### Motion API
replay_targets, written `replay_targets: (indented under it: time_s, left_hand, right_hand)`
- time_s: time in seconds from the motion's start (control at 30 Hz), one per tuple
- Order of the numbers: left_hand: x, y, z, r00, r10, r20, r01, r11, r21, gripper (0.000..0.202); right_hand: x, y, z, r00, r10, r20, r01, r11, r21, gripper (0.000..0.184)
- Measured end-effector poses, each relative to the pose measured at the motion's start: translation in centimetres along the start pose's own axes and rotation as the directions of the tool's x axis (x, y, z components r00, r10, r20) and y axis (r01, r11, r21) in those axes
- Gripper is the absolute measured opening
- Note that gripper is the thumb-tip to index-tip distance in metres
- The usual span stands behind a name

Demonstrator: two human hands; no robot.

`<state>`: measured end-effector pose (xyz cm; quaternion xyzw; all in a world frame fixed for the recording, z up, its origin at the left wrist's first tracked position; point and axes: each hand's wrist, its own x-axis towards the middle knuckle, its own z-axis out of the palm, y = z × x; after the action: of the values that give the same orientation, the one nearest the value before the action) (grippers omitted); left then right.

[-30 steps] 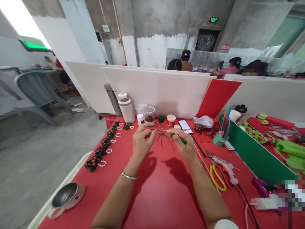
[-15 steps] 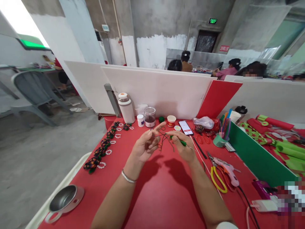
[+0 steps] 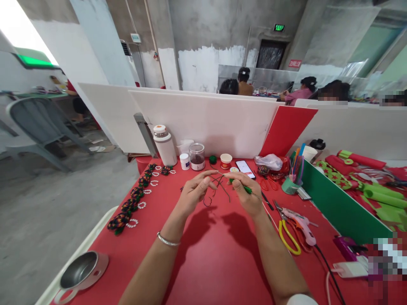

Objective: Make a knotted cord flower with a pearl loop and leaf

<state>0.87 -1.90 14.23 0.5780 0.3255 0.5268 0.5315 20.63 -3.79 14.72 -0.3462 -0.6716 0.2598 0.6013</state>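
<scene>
We see the dark cords (image 3: 219,182) between the two hands over the far half of the red worktop (image 3: 219,262), their loose ends spreading downward. They are so thin that we cannot count them or make out where they cross. One curled end shows beneath the left fingers; whether it hangs or touches the worktop, we cannot say.

The left hand (image 3: 193,192) has its fingers bent in narrowly at the cords, but we cannot tell whether they pinch a strand. The right hand (image 3: 246,195) closes round a green-handled tool (image 3: 247,189); part of its handle is hidden by the fingers, and its thin metal end pokes out on the right, too fine to read clearly.

Along the far edge of the worktop we find a flask (image 3: 165,147), a white bottle (image 3: 184,162), a jar (image 3: 197,159) with dark contents we cannot identify, a green spool (image 3: 213,159) and a small tub (image 3: 225,160). A phone (image 3: 245,168) lies nearer the hands; its screen is too small to read.

Down the left edge runs a row of knots (image 3: 129,206) with bead loops, and at the near left corner stands a mug (image 3: 84,271). Toward the right edge we see pliers (image 3: 289,238) beside a pink glue gun (image 3: 300,222). A white round object (image 3: 302,300) by the right elbow is cut off at the bottom, and blurred squares mask the near right corner.
</scene>
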Motion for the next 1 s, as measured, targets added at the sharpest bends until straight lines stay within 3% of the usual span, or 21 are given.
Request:
replay_targets:
  time_s: [0.17, 0.23, 0.3, 0.43, 0.53, 0.6, 0.67, 0.73, 0.83, 1.0]
  left_hand:
    - [0.2, 0.2, -0.8, 0.999, -0.043, -0.011, 0.042, 0.991, -0.127, 0.031]
    - [0.2, 0.3, -1.2, 0.996, -0.084, -0.001, 0.083, 0.992, -0.1, 0.038]
    - [0.4, 0.2, -1.5, 0.999, -0.049, -0.01, 0.049, 0.998, 0.044, 0.042]
    - [0.7, -0.7, -1.5, 0.977, 0.207, -0.052, -0.164, 0.884, 0.438, 0.007]
    - [0.6, -1.1, -1.3, 0.984, 0.176, -0.028, -0.141, 0.867, 0.477, 0.009]
    - [0.4, -1.0, -1.2, 0.998, 0.036, 0.057, -0.056, 0.918, 0.392, 0.021]
    - [0.2, -0.7, -1.1, 0.982, -0.092, 0.163, 0.044, 0.961, 0.273, 0.033]
    - [0.1, -0.4, -1.1, 0.965, -0.138, 0.222, 0.112, 0.986, 0.126, 0.04]
    - [0.3, 0.0, -0.9, 0.967, -0.157, 0.201, 0.186, 0.973, -0.134, 0.041]
    - [0.6, 0.6, -0.8, 0.972, -0.186, 0.146, 0.234, 0.847, -0.477, 0.039]
  right_hand:
    - [-0.1, -0.2, -1.1, 0.999, -0.014, -0.049, 0.014, 1.0, 0.01, 0.027]
    - [-0.1, -0.4, -1.5, 0.997, -0.013, -0.074, 0.016, 0.999, 0.041, 0.028]
    - [-0.1, -0.8, -1.7, 0.995, -0.015, -0.094, 0.022, 0.997, 0.074, 0.031]
    - [-0.1, -1.2, -2.1, 0.993, -0.016, -0.116, 0.029, 0.994, 0.11, 0.035]
    - [-0.2, -1.3, -2.3, 0.994, -0.02, -0.107, 0.033, 0.992, 0.119, 0.034]
    - [-0.2, -1.3, -2.4, 0.994, -0.029, -0.102, 0.042, 0.991, 0.126, 0.033]
    - [-0.3, -1.4, -2.5, 0.994, -0.033, -0.104, 0.047, 0.989, 0.138, 0.032]
    - [-0.3, -1.4, -2.5, 0.994, -0.025, -0.108, 0.041, 0.988, 0.149, 0.033]
    - [-0.3, -1.3, -2.7, 0.993, -0.007, -0.121, 0.026, 0.986, 0.162, 0.036]
    - [-0.4, -1.3, -2.7, 0.99, 0.006, -0.141, 0.024, 0.977, 0.21, 0.033]
